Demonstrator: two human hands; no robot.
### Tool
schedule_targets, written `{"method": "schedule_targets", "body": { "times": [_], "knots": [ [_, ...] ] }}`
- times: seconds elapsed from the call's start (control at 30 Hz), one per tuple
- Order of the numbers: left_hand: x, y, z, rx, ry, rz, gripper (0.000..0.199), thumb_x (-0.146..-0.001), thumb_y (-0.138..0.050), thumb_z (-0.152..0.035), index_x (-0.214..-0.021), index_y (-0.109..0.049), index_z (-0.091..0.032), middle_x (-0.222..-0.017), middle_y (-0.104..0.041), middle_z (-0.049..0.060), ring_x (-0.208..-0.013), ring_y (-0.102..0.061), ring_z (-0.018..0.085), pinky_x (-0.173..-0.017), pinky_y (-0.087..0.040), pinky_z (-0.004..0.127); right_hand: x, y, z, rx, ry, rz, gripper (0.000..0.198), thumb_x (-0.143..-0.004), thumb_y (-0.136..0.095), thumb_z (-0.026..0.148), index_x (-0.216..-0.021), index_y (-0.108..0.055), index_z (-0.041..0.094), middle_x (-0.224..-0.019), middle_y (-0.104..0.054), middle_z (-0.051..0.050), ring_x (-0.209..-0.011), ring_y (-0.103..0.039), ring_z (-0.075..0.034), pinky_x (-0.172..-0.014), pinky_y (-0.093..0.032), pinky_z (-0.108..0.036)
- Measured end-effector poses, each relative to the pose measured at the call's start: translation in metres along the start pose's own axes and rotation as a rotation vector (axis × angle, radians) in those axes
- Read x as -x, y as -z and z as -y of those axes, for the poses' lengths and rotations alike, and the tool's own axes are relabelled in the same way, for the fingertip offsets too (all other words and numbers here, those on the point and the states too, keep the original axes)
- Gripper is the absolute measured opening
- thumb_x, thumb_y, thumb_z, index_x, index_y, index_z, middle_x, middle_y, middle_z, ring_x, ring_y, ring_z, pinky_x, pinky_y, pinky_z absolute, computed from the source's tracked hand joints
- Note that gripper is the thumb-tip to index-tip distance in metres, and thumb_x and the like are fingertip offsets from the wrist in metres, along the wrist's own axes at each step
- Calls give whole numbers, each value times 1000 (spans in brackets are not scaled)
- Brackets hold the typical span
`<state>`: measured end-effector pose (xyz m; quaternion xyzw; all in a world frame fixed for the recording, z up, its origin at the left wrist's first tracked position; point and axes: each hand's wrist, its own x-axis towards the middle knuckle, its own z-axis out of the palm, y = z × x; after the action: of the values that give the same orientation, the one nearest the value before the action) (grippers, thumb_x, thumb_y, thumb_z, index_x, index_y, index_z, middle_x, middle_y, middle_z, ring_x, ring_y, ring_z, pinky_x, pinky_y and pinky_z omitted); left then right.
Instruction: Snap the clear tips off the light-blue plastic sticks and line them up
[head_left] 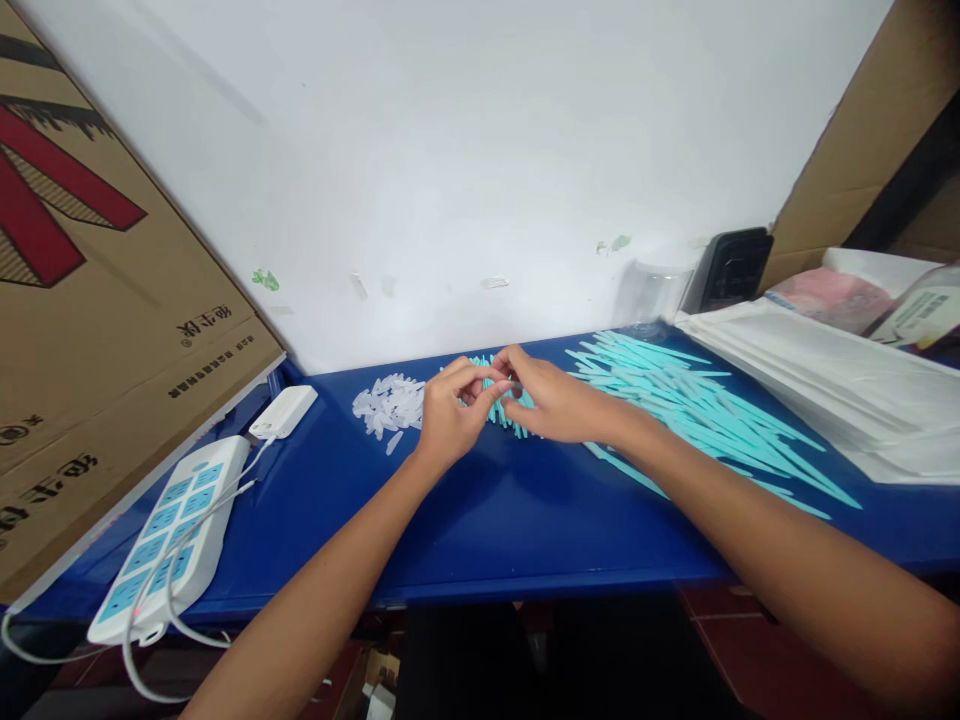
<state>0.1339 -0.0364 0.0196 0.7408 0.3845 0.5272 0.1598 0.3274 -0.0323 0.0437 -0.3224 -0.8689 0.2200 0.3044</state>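
My left hand (454, 408) and my right hand (546, 398) meet over the middle of the blue table, fingertips pinched together. A small pale piece shows at the right fingertips; its kind is too small and blurred to tell, and whatever the left fingers grip is hidden. Just behind and under the hands lies a row of teal sticks (504, 412), partly covered by the fingers. Left of my left hand is a pile of small translucent, whitish pieces (390, 400). To the right, a large loose heap of long, thin teal sticks (675, 395) spreads beyond my right forearm.
At the left are a white power strip (169, 530) with cables, a white adapter (283, 412) and a large cardboard box (127, 330). A clear container (656, 295) and a black object (731, 268) stand by the wall. White packaging (840, 400) lies at the right.
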Motion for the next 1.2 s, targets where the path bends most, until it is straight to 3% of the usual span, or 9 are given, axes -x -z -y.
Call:
{"method": "schedule_targets", "body": {
  "times": [0.07, 0.23, 0.6, 0.73, 0.83, 0.93, 1.03, 1.2],
  "knots": [
    [-5, 6, 4, 18, 65, -93, 24, -89, -75, -45, -88, -79, -21, -71, -51, 1, -64, -47, 14, -58, -39, 28, -4, 5, -9, 84, 18, -58, 11, -100, -49, 29, -107, -52, 21, -106, -68, -10, -89, -61, -22, -74, -41, -32],
    [-13, 13, 20, 112, 192, -171, 29, -82, -80, -49, -87, -80, -20, -69, -50, -1, -62, -47, 13, -57, -40, 27, -9, 17, -19, 211, -10, -57, 30, -105, -43, 29, -86, -64, 19, -83, -71, -7, -75, -59, -19, -74, -37, -30],
    [-11, 4, 29, 147, 256, -200, 31, -80, -81, -49, -86, -80, -18, -68, -50, -1, -58, -46, 11, -52, -38, 25, -10, 18, -27, 315, -44, -32, 37, -107, -43, 34, -85, -69, 19, -86, -68, -9, -79, -61, -21, -73, -37, -31],
    [-23, 26, 40, 173, 377, -376, 37, -76, -82, -51, -89, -78, -16, -63, -50, -3, -53, -44, 11, -51, -36, 26, -6, 28, -38, 386, -188, -63, 37, -105, -45, 34, -85, -72, 18, -90, -70, -13, -76, -60, -23, -71, -38, -33],
    [-33, 52, 50, 16, 334, -443, 34, -80, -78, -49, -89, -78, -16, -62, -48, -4, -53, -44, 12, -53, -37, 27, -5, 32, -47, 396, -245, -138, 33, -101, -53, 36, -86, -76, 18, -85, -72, -13, -78, -62, -26, -71, -40, -35],
    [-35, 69, 52, -358, 198, -398, 20, -85, -74, -39, -84, -78, -19, -68, -54, 0, -61, -50, 15, -63, -40, 30, -5, 30, -53, 334, -313, -176, 34, -98, -57, 42, -86, -78, 18, -80, -74, -11, -73, -63, -25, -68, -41, -35],
    [-32, 73, 49, -694, 131, -241, 15, -91, -67, -33, -85, -75, -22, -81, -61, 5, -78, -58, 22, -73, -42, 35, -7, 22, -58, 251, -375, -192, 35, -96, -60, 45, -86, -78, 17, -81, -76, -10, -72, -65, -24, -67, -43, -34],
    [-24, 69, 54, -945, 124, 72, 16, -94, -63, -29, -83, -72, -22, -96, -64, 13, -103, -56, 34, -79, -43, 41, -10, 13, -63, 166, -401, -150, 27, -94, -64, 39, -92, -79, 17, -85, -78, -8, -80, -70, -23, -73, -47, -32]
  ]
}}
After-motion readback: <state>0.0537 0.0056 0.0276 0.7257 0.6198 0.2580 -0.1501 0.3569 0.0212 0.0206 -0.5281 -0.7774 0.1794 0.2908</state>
